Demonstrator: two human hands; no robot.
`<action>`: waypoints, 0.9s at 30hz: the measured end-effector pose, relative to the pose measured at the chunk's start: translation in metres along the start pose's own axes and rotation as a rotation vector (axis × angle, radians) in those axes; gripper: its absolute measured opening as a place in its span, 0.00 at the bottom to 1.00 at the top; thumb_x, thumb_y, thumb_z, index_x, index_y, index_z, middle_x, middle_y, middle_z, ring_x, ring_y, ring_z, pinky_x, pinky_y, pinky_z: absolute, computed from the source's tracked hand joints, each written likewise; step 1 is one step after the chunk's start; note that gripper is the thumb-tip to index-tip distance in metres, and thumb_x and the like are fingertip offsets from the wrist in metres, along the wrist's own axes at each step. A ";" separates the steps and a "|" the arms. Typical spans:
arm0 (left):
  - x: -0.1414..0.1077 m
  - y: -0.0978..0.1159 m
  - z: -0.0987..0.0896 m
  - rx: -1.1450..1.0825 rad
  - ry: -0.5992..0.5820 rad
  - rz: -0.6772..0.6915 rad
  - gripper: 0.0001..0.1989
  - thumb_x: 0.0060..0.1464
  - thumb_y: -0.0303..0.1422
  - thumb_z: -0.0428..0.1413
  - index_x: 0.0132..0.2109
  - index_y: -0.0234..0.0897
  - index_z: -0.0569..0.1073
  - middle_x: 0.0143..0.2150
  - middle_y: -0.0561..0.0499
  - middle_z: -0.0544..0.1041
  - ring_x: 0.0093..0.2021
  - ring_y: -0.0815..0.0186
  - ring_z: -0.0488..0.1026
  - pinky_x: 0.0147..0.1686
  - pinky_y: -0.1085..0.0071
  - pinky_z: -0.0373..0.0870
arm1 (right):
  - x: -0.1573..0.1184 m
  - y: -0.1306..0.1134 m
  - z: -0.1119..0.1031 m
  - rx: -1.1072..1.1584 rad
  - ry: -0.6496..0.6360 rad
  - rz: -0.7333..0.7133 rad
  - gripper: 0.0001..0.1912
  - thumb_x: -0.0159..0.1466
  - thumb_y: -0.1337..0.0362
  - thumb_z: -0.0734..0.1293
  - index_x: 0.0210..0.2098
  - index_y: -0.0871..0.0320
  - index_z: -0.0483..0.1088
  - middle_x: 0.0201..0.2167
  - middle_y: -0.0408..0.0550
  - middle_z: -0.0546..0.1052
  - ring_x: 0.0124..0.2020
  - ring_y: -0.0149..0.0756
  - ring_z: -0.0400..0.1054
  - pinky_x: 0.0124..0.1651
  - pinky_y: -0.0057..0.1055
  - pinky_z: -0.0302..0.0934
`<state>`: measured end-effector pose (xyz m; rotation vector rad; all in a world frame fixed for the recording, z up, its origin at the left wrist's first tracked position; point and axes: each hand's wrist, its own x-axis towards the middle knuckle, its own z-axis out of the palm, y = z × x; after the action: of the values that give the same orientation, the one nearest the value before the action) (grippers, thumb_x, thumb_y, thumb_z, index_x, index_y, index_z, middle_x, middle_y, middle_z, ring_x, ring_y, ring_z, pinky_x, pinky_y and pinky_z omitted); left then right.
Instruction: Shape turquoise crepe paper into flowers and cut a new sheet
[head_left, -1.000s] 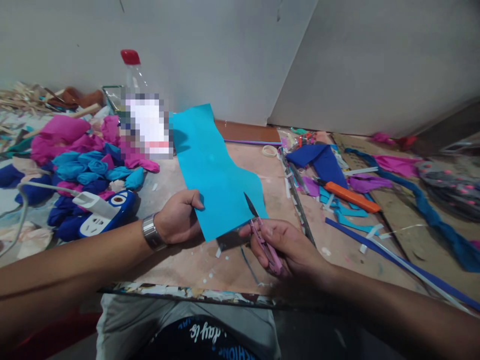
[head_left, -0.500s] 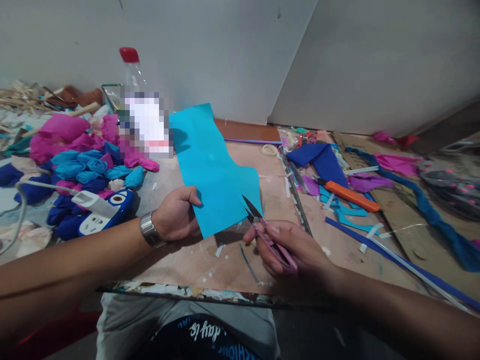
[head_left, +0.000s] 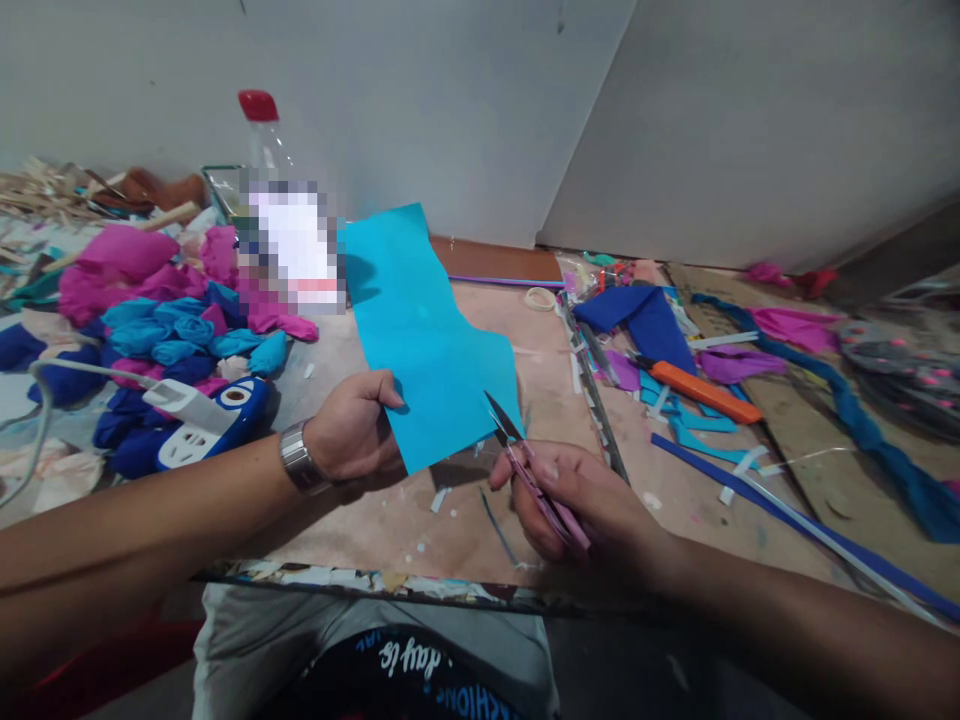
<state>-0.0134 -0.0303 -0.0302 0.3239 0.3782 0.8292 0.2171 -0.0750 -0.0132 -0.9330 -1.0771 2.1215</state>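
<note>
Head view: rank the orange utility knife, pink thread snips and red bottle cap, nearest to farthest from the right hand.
1. Pink thread snips: held in the right hand.
2. Orange utility knife: beyond it, to the right.
3. Red bottle cap: far back, left.

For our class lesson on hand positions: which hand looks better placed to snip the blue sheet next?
Probably the right hand: it holds the pink snips, their parted blades at the blue sheet's lower right edge. The left hand is busy holding the sheet's left side.
</note>
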 end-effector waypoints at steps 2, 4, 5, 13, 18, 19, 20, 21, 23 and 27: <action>0.000 -0.001 0.001 -0.025 -0.023 0.009 0.34 0.42 0.24 0.48 0.59 0.19 0.72 0.56 0.35 0.79 0.58 0.48 0.76 0.63 0.49 0.68 | 0.001 0.001 0.001 -0.004 0.016 0.003 0.23 0.63 0.44 0.71 0.38 0.61 0.74 0.13 0.38 0.69 0.12 0.21 0.49 0.16 0.20 0.40; 0.000 -0.002 0.001 -0.016 -0.010 0.029 0.36 0.41 0.24 0.49 0.61 0.20 0.70 0.58 0.36 0.78 0.60 0.47 0.75 0.63 0.49 0.67 | 0.001 0.001 0.002 -0.004 0.040 0.012 0.24 0.63 0.43 0.70 0.39 0.60 0.73 0.14 0.38 0.70 0.12 0.21 0.49 0.16 0.20 0.39; 0.000 -0.002 0.002 0.003 0.010 0.034 0.37 0.41 0.24 0.49 0.62 0.21 0.70 0.59 0.36 0.77 0.60 0.46 0.74 0.63 0.48 0.67 | 0.001 0.001 0.002 -0.004 0.047 0.019 0.24 0.63 0.43 0.71 0.39 0.60 0.73 0.14 0.38 0.70 0.12 0.21 0.49 0.16 0.20 0.40; -0.003 -0.002 0.003 0.065 0.039 0.000 0.31 0.42 0.24 0.49 0.55 0.19 0.75 0.49 0.33 0.82 0.58 0.43 0.75 0.58 0.47 0.70 | 0.001 0.001 0.000 0.003 0.009 0.029 0.23 0.62 0.45 0.71 0.40 0.61 0.75 0.15 0.39 0.71 0.13 0.20 0.50 0.16 0.20 0.40; -0.002 -0.003 0.000 0.070 0.015 0.011 0.28 0.42 0.25 0.50 0.52 0.20 0.76 0.46 0.33 0.82 0.58 0.43 0.75 0.58 0.46 0.69 | 0.002 0.004 -0.002 0.017 -0.012 0.019 0.21 0.63 0.47 0.72 0.39 0.61 0.75 0.18 0.39 0.72 0.13 0.19 0.52 0.16 0.20 0.41; -0.003 -0.003 0.000 0.077 0.013 0.012 0.28 0.42 0.25 0.50 0.52 0.21 0.75 0.46 0.33 0.82 0.58 0.43 0.75 0.59 0.46 0.69 | 0.002 0.004 -0.002 0.018 -0.010 0.017 0.21 0.63 0.47 0.72 0.39 0.61 0.75 0.19 0.39 0.72 0.13 0.19 0.52 0.16 0.20 0.41; -0.003 -0.003 0.001 0.084 0.010 0.010 0.28 0.42 0.25 0.50 0.53 0.21 0.75 0.46 0.33 0.82 0.58 0.44 0.75 0.59 0.46 0.68 | 0.002 0.005 -0.003 0.017 -0.012 0.017 0.21 0.63 0.47 0.72 0.39 0.61 0.75 0.19 0.39 0.73 0.14 0.19 0.52 0.16 0.20 0.41; -0.003 -0.003 0.001 0.089 0.008 0.004 0.29 0.42 0.25 0.50 0.53 0.21 0.75 0.47 0.33 0.82 0.58 0.44 0.75 0.59 0.46 0.68 | 0.002 0.005 -0.003 0.015 -0.014 0.015 0.21 0.64 0.47 0.72 0.40 0.61 0.75 0.19 0.39 0.73 0.14 0.19 0.52 0.16 0.20 0.41; -0.003 -0.003 0.002 0.090 0.000 -0.010 0.29 0.42 0.25 0.50 0.54 0.21 0.74 0.48 0.33 0.82 0.58 0.44 0.75 0.59 0.46 0.68 | 0.003 0.006 -0.004 0.018 -0.014 0.018 0.21 0.64 0.47 0.71 0.40 0.62 0.76 0.19 0.40 0.72 0.14 0.19 0.53 0.17 0.20 0.42; -0.004 -0.003 0.004 0.071 -0.001 -0.016 0.30 0.41 0.25 0.49 0.54 0.22 0.75 0.47 0.34 0.82 0.56 0.44 0.77 0.58 0.47 0.69 | 0.002 0.007 -0.004 0.021 -0.005 0.031 0.20 0.66 0.48 0.70 0.41 0.62 0.76 0.19 0.39 0.71 0.14 0.19 0.52 0.18 0.20 0.42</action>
<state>-0.0124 -0.0353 -0.0275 0.3867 0.4096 0.8013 0.2182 -0.0750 -0.0215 -0.9401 -1.0469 2.1575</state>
